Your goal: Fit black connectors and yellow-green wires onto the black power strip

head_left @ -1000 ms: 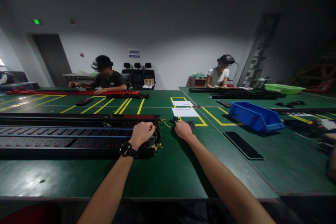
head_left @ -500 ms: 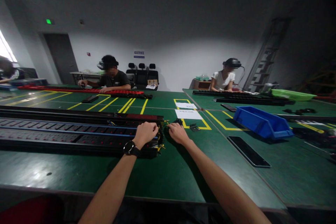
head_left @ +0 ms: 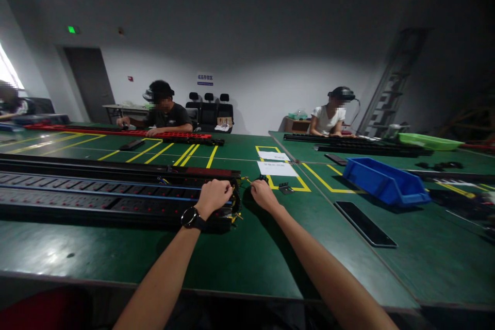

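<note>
A long black strip-like housing [head_left: 127, 193], with rows of red-dotted sockets and a blue line along it, lies across the left of the table. My left hand [head_left: 214, 197], wearing a watch, rests on its right end with fingers curled closed; what they grip is hidden. Just off that end, my right hand [head_left: 263, 195] is closed in a pinch on a thin yellow wire [head_left: 246, 181] that comes from the housing. More yellow wire ends [head_left: 236, 218] stick out at the near corner. Behind my right hand sit a small black part [head_left: 264, 179] and another black part [head_left: 285, 188].
White paper labels [head_left: 276, 168] lie within yellow tape on the green table [head_left: 294, 237]. To the right are a phone [head_left: 365, 223], a blue bin [head_left: 386, 180] and a green tray [head_left: 430, 141]. Two people [head_left: 170, 116] [head_left: 328, 119] work across the table.
My right hand has moved slightly right, away from the housing's end, and the yellow wire now shows stretched toward its fingertips. My left hand stays in place.
</note>
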`<state>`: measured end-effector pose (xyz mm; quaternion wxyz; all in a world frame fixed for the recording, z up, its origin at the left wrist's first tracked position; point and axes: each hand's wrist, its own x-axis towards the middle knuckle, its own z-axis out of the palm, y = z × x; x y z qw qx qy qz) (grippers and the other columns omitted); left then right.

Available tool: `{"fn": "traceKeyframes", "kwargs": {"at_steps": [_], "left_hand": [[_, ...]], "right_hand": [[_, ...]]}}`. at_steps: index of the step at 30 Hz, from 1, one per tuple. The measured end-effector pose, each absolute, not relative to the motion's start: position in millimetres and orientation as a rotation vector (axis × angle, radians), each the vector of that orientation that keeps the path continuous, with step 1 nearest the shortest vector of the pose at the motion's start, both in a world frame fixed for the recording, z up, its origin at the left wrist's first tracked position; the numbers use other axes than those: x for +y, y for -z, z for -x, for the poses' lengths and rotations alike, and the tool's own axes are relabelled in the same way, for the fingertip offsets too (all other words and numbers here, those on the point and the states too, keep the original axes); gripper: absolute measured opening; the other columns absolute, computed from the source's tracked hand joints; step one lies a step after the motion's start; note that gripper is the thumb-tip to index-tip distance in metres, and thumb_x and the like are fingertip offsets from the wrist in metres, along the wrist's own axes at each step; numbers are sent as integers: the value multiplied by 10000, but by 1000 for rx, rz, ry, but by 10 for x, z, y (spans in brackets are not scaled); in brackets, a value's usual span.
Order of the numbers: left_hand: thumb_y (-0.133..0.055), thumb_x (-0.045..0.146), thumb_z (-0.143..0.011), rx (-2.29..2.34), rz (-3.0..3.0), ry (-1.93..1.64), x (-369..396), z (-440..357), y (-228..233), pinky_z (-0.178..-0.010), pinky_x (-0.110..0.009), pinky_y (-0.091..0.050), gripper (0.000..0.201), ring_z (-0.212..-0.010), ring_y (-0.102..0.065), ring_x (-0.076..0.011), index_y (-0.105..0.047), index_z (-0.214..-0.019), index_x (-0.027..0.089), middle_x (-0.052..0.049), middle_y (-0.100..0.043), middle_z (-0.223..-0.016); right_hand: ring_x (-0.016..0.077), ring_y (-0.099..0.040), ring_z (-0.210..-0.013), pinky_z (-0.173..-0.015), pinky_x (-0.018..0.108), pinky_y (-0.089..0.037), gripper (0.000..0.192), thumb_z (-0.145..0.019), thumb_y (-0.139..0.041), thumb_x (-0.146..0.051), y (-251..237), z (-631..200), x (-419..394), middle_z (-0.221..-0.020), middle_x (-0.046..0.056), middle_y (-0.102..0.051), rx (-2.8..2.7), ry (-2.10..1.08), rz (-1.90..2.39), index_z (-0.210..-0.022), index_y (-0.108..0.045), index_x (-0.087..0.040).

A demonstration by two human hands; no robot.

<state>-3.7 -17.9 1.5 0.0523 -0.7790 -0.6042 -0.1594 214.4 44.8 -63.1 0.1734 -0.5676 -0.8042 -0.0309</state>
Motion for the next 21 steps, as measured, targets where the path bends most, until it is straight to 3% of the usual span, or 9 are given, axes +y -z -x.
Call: {"fn": "traceKeyframes", "kwargs": {"at_steps": [11,21], "left_hand": [[-460,414,-1003,-1847,2378,476,-193,31,-36,-800,-312,-500,342,-889,-735,-245,-743,-931,236,-91,-772,-929],[-462,407,-1004,-1852,2383,474,-203,27,-48,-831,-314,-503,339,-914,-731,-239,-753,-959,240,-90,-775,-949]], "right_hand": [[208,-647,-1151,-1000,257,-440,429,-986,-385,-45,710,-2124,524,-1228,132,-736,-2243,13,1533,-1232,-728,-119],[213,-703,-1130,-1017,279,-487,415,-985,-420,-106,650,-2088,483,-1208,82,-765,-2150,-155,1425,-1183,-776,-184]]}}
